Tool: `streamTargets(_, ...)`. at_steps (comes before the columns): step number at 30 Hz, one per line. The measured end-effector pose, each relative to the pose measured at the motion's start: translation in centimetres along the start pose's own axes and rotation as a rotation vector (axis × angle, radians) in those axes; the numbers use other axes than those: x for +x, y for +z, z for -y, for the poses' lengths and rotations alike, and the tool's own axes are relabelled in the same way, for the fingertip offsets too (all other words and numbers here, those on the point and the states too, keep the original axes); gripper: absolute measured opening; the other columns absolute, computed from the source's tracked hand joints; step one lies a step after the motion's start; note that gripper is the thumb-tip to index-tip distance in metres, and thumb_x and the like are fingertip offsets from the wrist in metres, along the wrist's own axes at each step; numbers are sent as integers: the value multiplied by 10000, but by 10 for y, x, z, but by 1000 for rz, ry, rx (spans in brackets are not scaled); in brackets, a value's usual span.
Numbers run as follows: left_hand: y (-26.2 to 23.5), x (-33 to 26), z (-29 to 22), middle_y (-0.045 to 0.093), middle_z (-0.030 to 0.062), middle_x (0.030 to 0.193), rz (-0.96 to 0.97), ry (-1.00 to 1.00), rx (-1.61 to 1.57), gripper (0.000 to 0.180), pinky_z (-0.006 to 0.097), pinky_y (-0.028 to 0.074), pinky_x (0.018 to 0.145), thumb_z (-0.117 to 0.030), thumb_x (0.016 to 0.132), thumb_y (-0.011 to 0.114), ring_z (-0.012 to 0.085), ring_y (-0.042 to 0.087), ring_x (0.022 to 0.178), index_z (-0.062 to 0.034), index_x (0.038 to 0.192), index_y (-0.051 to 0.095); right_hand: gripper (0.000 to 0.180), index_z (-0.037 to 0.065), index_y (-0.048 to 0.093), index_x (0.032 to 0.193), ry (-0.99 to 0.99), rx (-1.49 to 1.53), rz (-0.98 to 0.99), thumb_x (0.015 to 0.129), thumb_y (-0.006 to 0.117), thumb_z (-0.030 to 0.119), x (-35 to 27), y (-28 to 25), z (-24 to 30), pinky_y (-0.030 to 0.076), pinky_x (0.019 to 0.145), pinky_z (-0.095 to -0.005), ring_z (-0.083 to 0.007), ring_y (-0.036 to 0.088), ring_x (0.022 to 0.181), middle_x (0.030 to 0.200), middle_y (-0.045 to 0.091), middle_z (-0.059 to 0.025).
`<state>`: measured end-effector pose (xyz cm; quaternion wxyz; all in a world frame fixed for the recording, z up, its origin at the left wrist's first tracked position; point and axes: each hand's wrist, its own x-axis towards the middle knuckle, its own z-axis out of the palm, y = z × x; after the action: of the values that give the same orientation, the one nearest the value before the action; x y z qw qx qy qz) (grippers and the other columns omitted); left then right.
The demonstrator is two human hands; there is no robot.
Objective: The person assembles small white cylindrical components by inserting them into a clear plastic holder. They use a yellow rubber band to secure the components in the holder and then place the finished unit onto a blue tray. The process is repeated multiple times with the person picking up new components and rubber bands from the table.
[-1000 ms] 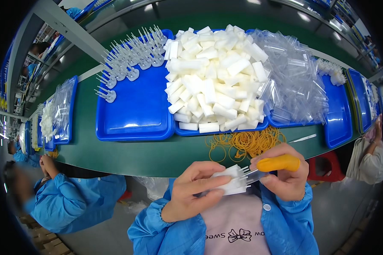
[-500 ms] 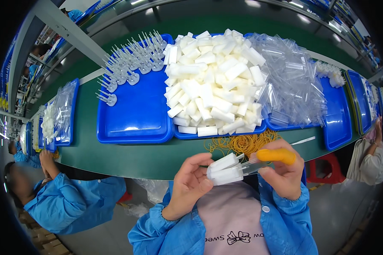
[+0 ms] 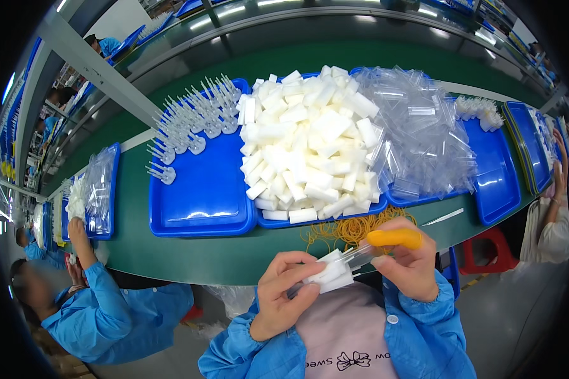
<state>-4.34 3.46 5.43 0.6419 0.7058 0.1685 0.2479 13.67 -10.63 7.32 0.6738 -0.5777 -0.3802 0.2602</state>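
Observation:
My left hand (image 3: 279,295) closes around a small assembly of white foam blocks (image 3: 332,273), its fingers lying over their near side. Thin prongs stick out of the foam toward the right. My right hand (image 3: 412,268), with a yellow finger cot (image 3: 395,238) on one finger, pinches a clear plastic sleeve (image 3: 360,255) by the prong ends. The sleeve overlaps some prongs; how far it reaches over the foam I cannot tell. Both hands are held in front of my body, by the near table edge.
Behind my hands lie orange rubber bands (image 3: 341,232) and a white strip (image 3: 442,216). Blue trays hold pronged clear parts (image 3: 196,120), heaped white foam blocks (image 3: 310,139) and clear plastic sleeves (image 3: 420,132). A co-worker (image 3: 117,309) sits at left; a red stool (image 3: 487,251) stands right.
My left fingers have moved further over the foam blocks. The right hand still pinches the clear sleeve. The table sits lower in the picture, and the left co-worker's arm now reaches into a tray.

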Motion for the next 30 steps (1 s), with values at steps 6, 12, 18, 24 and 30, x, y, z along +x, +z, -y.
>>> streamTargets(6,4,2,-5,553,131,1084,-51,112,97,333,234,474,652,29,739,631,138,587,772,-19,1066,671,315,-57,578,1095,127,340,16,789,581,-132,2,6,-9,497,885,-312,-188,593,966,1092,521,-110)
streamTargets(12,4,0,-6,554,133,1081,-35,12,78,271,237,438,698,-62,774,619,145,555,849,1,1030,679,311,-54,583,1092,120,305,10,788,593,-117,1,5,-11,488,877,-287,-170,578,962,1079,528,-104)
streamTargets(18,6,0,-5,554,134,1077,-38,-100,4,282,219,437,687,3,765,594,142,552,860,2,1035,676,315,-42,588,1098,68,165,24,789,607,-96,-2,5,-9,479,868,-266,-159,572,960,1074,532,-90)
streamTargets(24,7,1,-4,541,125,1078,-35,55,229,315,251,458,744,30,745,586,157,549,921,8,1053,649,293,-48,586,1091,111,109,75,801,596,-83,3,1,-12,480,863,-274,-169,577,960,1064,534,-97)
streamTargets(30,17,7,-3,497,110,1143,-217,-112,-286,404,314,494,869,84,711,670,187,566,1006,35,1099,568,340,-53,519,1170,158,377,48,835,568,-79,6,2,-19,477,899,-294,-175,578,995,1150,511,-105)
